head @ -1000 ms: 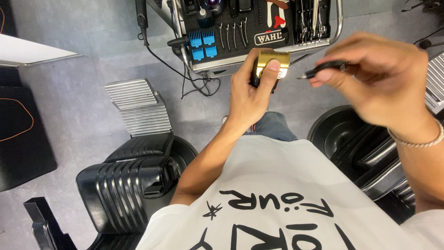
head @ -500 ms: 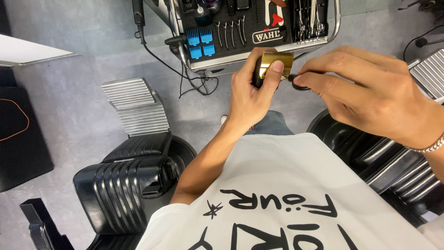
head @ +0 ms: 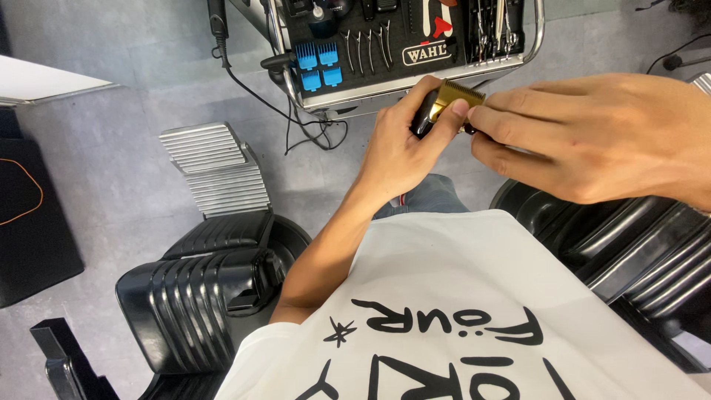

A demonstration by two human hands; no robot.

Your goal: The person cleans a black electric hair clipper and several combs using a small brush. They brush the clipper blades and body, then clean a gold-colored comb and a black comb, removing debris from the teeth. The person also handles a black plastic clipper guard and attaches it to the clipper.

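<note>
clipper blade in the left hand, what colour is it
Gold, on the clipper blade; head view.

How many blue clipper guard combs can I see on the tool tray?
4. They sit in a two-by-two group at the left of the tool tray: upper left, upper right, lower left, lower right. Others may lie beyond the picture's top edge.

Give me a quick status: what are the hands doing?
Left hand grips hair clipper, gold blade up. Right hand fingertips pinched at the blade. Tool tray beyond, nothing in the way.
</note>
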